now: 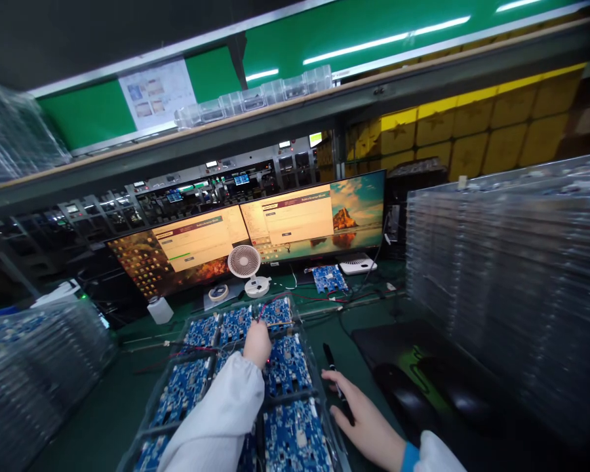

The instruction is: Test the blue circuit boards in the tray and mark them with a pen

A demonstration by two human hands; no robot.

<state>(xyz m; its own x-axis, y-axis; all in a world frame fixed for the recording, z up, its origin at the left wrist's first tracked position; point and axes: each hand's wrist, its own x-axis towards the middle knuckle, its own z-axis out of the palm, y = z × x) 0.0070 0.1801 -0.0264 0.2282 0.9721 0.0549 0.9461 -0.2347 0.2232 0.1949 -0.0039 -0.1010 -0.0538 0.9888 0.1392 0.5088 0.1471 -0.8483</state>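
Observation:
A clear tray (150, 410) holding several blue circuit boards (288, 370) lies in front of me on the green bench. My left hand (257, 343), in a white sleeve, reaches over the tray toward the far boards, fingers curled near a thin cable at board (275, 313); what it grips is hidden. My right hand (361, 419) rests at the tray's right edge with a black pen-like tool (335, 380) under its fingers.
Two wide monitors (305, 219) stand at the back with a small white fan (246, 265) in front. A loose blue board (329, 278) lies near a white box. Tall stacks of clear trays (511, 282) fill the right; another stack (34, 373) sits left. A black mat (413, 360) lies right.

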